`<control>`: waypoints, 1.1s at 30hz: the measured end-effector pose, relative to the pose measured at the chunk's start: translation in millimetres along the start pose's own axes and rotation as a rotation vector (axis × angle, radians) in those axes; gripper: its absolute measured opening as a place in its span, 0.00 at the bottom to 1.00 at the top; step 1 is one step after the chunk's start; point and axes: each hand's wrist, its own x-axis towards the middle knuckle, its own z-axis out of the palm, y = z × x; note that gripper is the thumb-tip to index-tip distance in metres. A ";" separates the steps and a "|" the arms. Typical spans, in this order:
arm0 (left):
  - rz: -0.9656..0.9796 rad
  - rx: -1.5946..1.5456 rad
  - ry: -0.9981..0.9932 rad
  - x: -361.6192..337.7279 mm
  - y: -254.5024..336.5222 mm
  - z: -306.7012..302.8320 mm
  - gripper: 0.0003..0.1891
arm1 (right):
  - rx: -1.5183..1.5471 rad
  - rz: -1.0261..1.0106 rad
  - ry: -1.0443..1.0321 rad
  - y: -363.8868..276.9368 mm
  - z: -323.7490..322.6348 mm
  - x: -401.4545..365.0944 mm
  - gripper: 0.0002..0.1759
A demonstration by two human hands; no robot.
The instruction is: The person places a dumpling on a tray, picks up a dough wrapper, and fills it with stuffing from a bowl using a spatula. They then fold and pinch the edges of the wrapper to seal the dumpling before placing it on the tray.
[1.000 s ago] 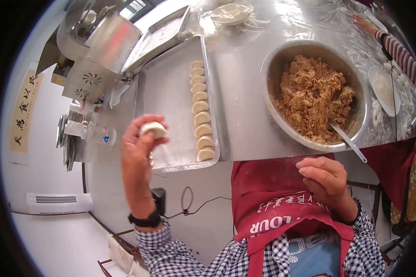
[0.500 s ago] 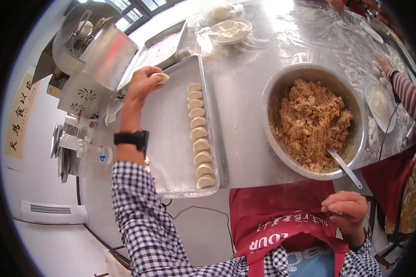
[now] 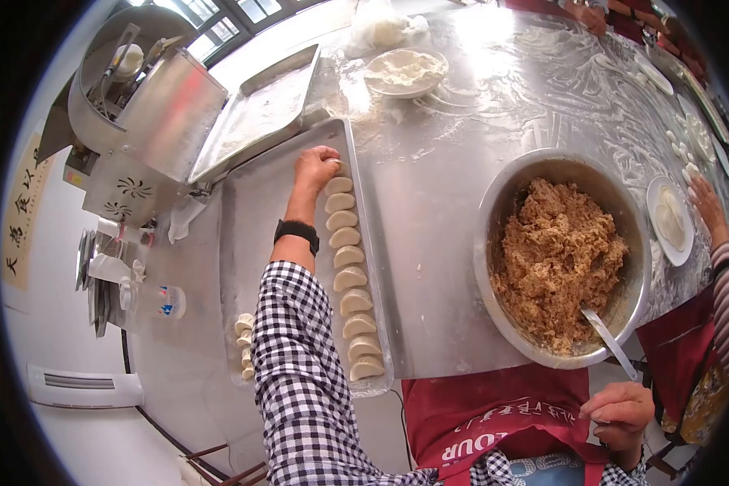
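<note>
My left hand (image 3: 316, 166) is over the far end of the metal tray (image 3: 251, 202), its fingers closed on a dumpling (image 3: 334, 164) that they mostly hide. Below it, a row of pale half-moon dumplings (image 3: 349, 256) runs along the tray's right side toward me. A few smaller dough pieces (image 3: 244, 334) lie at the tray's near left, partly behind my sleeve. My right hand (image 3: 621, 411) hovers in front of my apron with its fingers curled together, and nothing shows in them. Nearest to it is the spoon (image 3: 610, 343) resting in a steel bowl (image 3: 486, 267) of brown filling (image 3: 560, 263).
A second metal tray (image 3: 300, 61) and a dish of flour (image 3: 406, 73) stand at the back. On the left is a steel machine (image 3: 174, 105). A co-worker's hand (image 3: 706, 206) is at the right beside a white plate (image 3: 670, 220). Flour streaks the steel table.
My left hand has moved right and down with the dumpling, from over the tray's left part to the top of the row. The camera view has shifted slightly. My right hand stays near the apron.
</note>
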 end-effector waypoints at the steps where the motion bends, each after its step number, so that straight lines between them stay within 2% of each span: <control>1: 0.027 -0.009 -0.009 1.2 -7.2 3.3 0.13 | -0.002 0.017 -0.007 -0.1 1.6 2.0 0.10; 3: 0.050 -0.022 -0.019 0.2 -12.1 5.7 0.13 | -0.006 0.038 -0.017 -0.2 4.1 5.5 0.10; 5: 0.099 0.110 -0.012 -4.8 -7.5 1.7 0.13 | 0.010 0.061 -0.035 -0.4 5.8 8.3 0.10; 12: 0.111 0.000 -0.067 -7.8 -1.1 0.2 0.12 | 0.021 0.118 0.006 -1.4 8.4 8.8 0.11; 21: 0.181 0.082 -0.044 -6.5 -4.8 3.0 0.12 | -0.004 0.099 0.006 -3.4 8.2 11.7 0.08; 23: 0.318 0.126 -0.009 -6.6 -7.7 3.8 0.13 | 0.007 0.085 0.005 -5.6 5.7 7.0 0.08; 24: 0.290 0.145 -0.014 -8.3 -5.7 2.0 0.13 | 0.014 0.088 -0.010 -9.1 1.6 6.8 0.07; 27: 0.350 0.141 -0.007 -15.1 -5.4 -13.6 0.16 | 0.185 0.009 -0.071 -15.5 -17.0 4.5 0.09; 29: 0.240 0.083 0.016 -22.3 -3.8 -26.2 0.16 | 0.351 -0.064 -0.106 -18.0 -31.8 -1.2 0.10; 30: 0.111 -0.069 -0.009 -37.8 11.6 -34.0 0.16 | 0.430 -0.105 -0.094 -19.1 -37.9 -2.8 0.11; 33: -0.054 -0.339 -0.046 -83.4 44.4 -58.8 0.19 | 0.596 -0.167 0.086 -8.8 -53.8 -16.8 0.12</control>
